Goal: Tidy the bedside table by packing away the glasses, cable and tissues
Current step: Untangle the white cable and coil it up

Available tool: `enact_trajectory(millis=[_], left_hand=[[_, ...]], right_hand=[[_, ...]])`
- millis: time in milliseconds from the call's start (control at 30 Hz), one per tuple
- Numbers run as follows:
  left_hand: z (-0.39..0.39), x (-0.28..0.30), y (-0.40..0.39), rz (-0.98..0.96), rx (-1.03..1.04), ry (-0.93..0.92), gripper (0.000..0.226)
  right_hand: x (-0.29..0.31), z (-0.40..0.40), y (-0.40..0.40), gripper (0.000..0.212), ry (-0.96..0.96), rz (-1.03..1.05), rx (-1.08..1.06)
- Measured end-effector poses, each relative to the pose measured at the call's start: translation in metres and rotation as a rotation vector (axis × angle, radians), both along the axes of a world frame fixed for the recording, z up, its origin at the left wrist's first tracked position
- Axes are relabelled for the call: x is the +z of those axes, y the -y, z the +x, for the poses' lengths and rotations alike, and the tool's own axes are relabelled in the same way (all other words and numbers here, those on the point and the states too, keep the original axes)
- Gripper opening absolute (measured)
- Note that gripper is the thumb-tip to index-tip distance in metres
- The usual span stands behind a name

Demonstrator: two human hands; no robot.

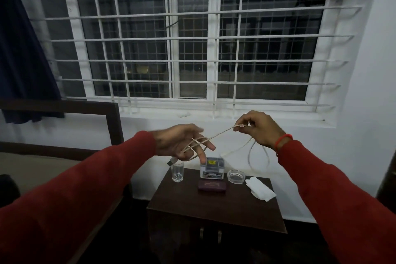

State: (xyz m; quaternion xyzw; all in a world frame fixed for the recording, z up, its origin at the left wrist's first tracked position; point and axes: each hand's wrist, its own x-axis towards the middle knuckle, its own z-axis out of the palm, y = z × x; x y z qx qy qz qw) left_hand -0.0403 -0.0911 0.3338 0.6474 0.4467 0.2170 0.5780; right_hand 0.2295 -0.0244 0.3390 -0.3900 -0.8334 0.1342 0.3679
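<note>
A white cable point(221, 133) stretches in the air between both hands, above the dark bedside table point(214, 210). My left hand point(182, 141) has loops of the cable wound round its spread fingers, with a USB plug point(171, 161) dangling below. My right hand point(260, 129) pinches the cable higher up, and a loose loop hangs under it. A white tissue point(260, 188) lies on the table's right side. A dark maroon case point(212, 186) lies in the middle.
On the table stand a drinking glass point(177, 172), a small white box point(212, 168) and a glass ashtray point(236, 176). A bed with a dark headboard point(113, 122) is at the left. A barred window point(192, 38) fills the wall behind.
</note>
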Motion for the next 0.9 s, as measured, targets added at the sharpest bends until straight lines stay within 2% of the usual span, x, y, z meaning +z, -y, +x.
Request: enact_trajectory(millis=[67,133,200,267,367,467,567,667,733,767,900], left_hand=[[0.005,0.005,0.007,0.017,-0.077,0.028,0.065],[0.011,0.009,0.013,0.068,-0.134,0.111,0.048],[0.018,0.015,0.016,0.093,-0.111,0.29,0.037],[0.022,0.022,0.015,0.091,-0.021,0.522,0.037],[0.021,0.032,0.013,0.104,0.132,0.832,0.034],[0.015,0.039,0.015,0.09,0.217,1.048,0.036],[0.009,0.041,0.019,0.128,0.228,1.114,0.022],[0.006,0.047,0.023,0.141,0.157,1.175,0.015],[0.003,0.053,0.024,0.135,0.152,1.258,0.017],[0.002,0.057,0.024,0.149,0.17,1.287,0.02],[-0.006,0.071,0.026,0.263,0.263,1.361,0.024]], right_hand=[[-0.005,-0.001,-0.006,0.019,0.11,0.111,-0.08],[-0.013,-0.005,-0.008,0.02,0.23,0.129,-0.096],[-0.023,-0.009,-0.009,0.026,0.249,0.066,-0.058],[-0.034,-0.012,-0.004,0.032,0.05,-0.125,0.066],[-0.048,-0.017,0.006,0.03,-0.395,-0.52,0.348],[-0.056,-0.019,0.011,0.03,-0.638,-0.733,0.492],[-0.058,-0.015,0.008,0.036,-0.824,-0.852,0.483],[-0.065,-0.006,-0.002,0.042,-0.975,-0.903,0.305],[-0.075,0.0,-0.007,0.04,-0.939,-0.925,0.166],[-0.081,0.003,-0.009,0.039,-0.855,-0.918,0.109],[-0.112,0.017,-0.008,0.039,-0.334,-0.777,-0.047]])
